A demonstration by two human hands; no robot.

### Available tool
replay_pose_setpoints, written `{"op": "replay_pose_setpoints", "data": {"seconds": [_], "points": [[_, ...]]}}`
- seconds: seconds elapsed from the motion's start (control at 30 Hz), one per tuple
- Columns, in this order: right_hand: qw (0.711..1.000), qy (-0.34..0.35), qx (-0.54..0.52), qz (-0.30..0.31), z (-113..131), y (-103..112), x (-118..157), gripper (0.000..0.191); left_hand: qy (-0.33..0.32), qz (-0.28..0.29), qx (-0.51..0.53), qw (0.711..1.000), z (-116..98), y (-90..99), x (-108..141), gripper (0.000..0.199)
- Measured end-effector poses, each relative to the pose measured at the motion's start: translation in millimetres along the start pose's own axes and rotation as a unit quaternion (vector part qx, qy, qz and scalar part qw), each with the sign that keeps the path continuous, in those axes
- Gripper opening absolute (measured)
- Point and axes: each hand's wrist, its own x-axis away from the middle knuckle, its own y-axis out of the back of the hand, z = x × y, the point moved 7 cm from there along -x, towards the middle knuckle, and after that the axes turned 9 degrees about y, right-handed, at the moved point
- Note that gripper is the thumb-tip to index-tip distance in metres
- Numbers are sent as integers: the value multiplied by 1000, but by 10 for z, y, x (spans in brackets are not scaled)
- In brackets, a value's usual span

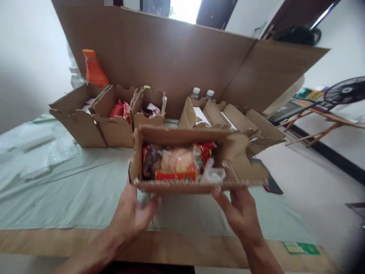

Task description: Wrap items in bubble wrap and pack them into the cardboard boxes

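A long open cardboard box [182, 188] is held up above the green cloth, its opening facing me. Inside it lie a clear and red food package [176, 161] with round, pale pieces and a crumpled clear plastic piece [213, 174]. My left hand [132, 213] grips the lower left end of the box, its thumb near the bottom edge. At the lower right, my right hand [239, 211] holds the box with its thumb on the front edge. The fingers under and behind the box are partly hidden.
Behind stand cardboard bins with red packets [116, 110] on the left and more bins [225, 114] on the right, before a tall cardboard panel [176, 57]. An orange bottle [95, 70], bubble wrap [42, 148] and a green card [301, 248] lie around.
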Motion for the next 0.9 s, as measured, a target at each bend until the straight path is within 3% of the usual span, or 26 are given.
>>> {"op": "replay_pose_setpoints", "data": {"seconds": [0.07, 0.17, 0.23, 0.3, 0.37, 0.53, 0.63, 0.77, 0.9], "points": [[999, 3, 13, 51, 8, -82, 261, 30, 25, 3, -34, 999, 219, 47, 225, 46], [994, -3, -16, 109, 83, -460, 449, 28, 65, -32, -76, 994, 498, 377, 357, 46], [994, -12, -43, 96, 100, -644, 407, 28, 62, -43, -79, 994, 516, 543, 273, 49], [997, -21, -51, 63, 43, -680, 323, 31, 40, -40, -58, 997, 426, 552, 112, 49], [998, -38, -39, 25, -87, -583, 285, 37, 14, -22, -24, 999, 305, 406, -73, 48], [992, -103, -13, -71, -451, -250, 495, 47, -50, 73, 43, 995, 91, -270, -518, 66], [987, -129, -34, -87, -565, -226, 662, 45, -60, 57, 79, 993, 116, -542, -635, 80], [982, -127, -104, -89, -706, -172, 712, 47, -54, -9, 83, 995, 280, -728, -431, 90], [970, -140, -193, -53, -991, -57, 587, 55, -68, 0, 26, 997, 372, -896, -100, 96]]}}
